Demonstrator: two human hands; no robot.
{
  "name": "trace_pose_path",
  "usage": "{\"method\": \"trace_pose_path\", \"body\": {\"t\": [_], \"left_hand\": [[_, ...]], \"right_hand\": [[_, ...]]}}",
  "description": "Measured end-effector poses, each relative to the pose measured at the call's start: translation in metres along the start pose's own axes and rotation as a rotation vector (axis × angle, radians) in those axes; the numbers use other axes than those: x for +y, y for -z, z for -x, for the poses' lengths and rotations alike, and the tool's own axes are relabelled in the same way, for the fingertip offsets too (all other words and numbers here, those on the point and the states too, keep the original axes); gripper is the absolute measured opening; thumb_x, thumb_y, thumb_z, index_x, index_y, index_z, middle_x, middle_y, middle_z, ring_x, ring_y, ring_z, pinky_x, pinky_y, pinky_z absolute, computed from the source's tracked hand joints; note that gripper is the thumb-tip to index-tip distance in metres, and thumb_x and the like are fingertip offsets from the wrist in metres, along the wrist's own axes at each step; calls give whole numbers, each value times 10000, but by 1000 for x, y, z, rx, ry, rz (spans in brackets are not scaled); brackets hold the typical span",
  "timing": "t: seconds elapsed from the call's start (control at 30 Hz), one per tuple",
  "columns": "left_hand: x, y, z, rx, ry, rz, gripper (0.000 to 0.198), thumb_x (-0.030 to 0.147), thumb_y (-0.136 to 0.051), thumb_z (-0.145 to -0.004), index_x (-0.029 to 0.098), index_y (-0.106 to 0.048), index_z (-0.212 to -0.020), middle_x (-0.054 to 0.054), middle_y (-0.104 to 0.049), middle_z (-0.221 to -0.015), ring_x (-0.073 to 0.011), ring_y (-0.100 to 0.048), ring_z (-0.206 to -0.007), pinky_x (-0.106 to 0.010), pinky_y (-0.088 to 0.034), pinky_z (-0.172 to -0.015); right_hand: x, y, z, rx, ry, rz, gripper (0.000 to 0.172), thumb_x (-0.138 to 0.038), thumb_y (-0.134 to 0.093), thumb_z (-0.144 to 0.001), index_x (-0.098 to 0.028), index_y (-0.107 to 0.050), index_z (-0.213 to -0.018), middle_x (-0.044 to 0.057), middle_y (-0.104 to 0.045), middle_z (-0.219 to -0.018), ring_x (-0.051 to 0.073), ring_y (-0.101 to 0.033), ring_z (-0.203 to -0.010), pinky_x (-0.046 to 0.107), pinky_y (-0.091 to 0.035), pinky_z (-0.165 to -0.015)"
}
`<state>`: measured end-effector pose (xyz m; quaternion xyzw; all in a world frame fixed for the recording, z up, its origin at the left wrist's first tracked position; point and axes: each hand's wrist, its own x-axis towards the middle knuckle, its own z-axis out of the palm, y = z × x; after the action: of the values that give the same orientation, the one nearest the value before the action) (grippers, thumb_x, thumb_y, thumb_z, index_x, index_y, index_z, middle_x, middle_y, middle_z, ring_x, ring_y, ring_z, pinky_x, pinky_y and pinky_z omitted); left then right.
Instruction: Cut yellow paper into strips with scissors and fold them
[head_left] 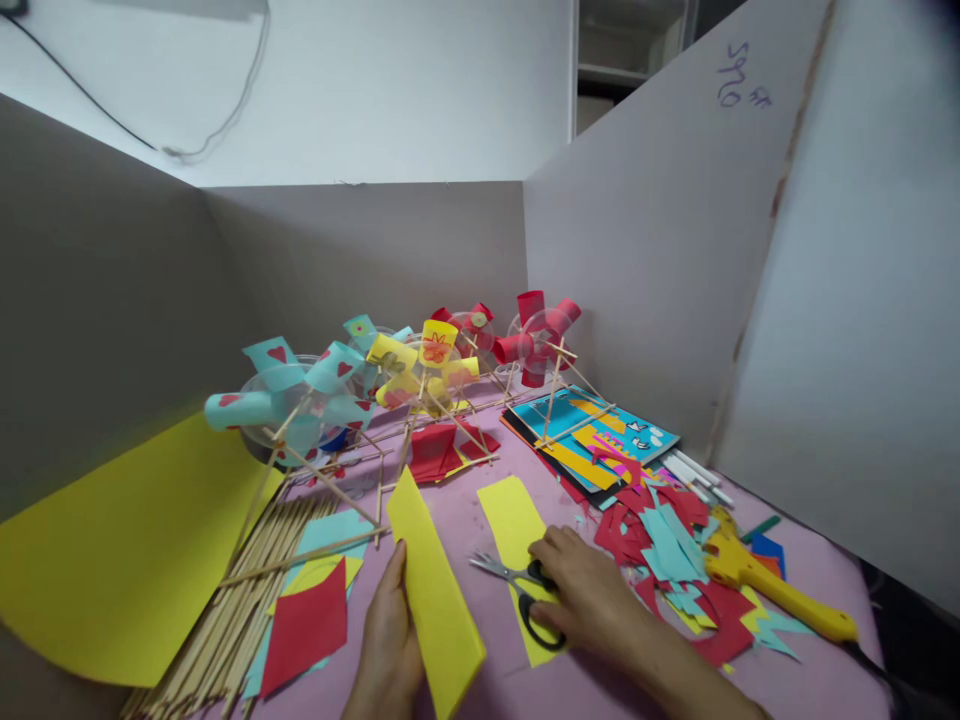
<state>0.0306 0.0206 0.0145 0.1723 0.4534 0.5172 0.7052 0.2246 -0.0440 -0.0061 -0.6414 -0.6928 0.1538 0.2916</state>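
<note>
My left hand (pixel 390 630) holds a long yellow paper strip (pixel 435 585) by its left edge, tilted up off the pink table (pixel 600 690). My right hand (pixel 589 595) rests on a pair of black-handled scissors (pixel 517 590), its fingers curled over the handles. The scissors lie across a second yellow strip (pixel 514 530) that is flat on the table, blades pointing left.
Several paper pinwheels on stick frames (pixel 420 370) stand at the back. A bundle of wooden sticks (pixel 255 590), a red square (pixel 307 625) and a big yellow sheet (pixel 120 570) lie left. Paper scraps (pixel 667 550), a yellow glue gun (pixel 765 585) and coloured sheets (pixel 592 435) lie right. Grey partitions surround the table.
</note>
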Motion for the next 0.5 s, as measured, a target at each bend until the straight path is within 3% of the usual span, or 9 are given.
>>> {"method": "trace_pose_path", "body": {"t": [0.1, 0.27, 0.43, 0.5], "left_hand": [[-2, -2, 2, 15, 26, 75, 217, 230, -461, -865, 139, -589, -716, -14, -637, -470, -142, -585, -372, -243, -484, -397], [-5, -2, 1, -26, -43, 197, 303, 179, -458, -870, 182, -465, -567, 90, -411, -328, -44, -379, -242, -138, -283, -269], [-10, 10, -8, -152, -85, 258, 257, 166, -434, -880, 167, -514, -636, 107, -333, -354, -18, -294, -243, -126, -214, -280], [-13, 17, -15, -229, -88, 261, 243, 142, -444, -866, 161, -532, -641, 106, -311, -366, -16, -280, -250, -125, -212, -293]], "right_hand": [[-3, -1, 5, -67, 0, 141, 301, -192, -668, -638, -188, -610, -933, 103, -581, -997, 291, -525, -915, 373, -393, -747], [-11, 3, 8, -161, -26, 297, 229, -176, -585, -729, -193, -615, -955, 118, -598, -1008, 293, -551, -927, 374, -414, -751], [-11, -4, 9, -216, -13, 318, 277, -91, -466, -778, -157, -614, -1002, 149, -643, -975, 326, -573, -931, 417, -426, -758], [-5, -9, 8, -170, -10, 239, 286, -96, -418, -805, -135, -610, -1013, 164, -652, -961, 328, -584, -918, 432, -425, -764]]}}
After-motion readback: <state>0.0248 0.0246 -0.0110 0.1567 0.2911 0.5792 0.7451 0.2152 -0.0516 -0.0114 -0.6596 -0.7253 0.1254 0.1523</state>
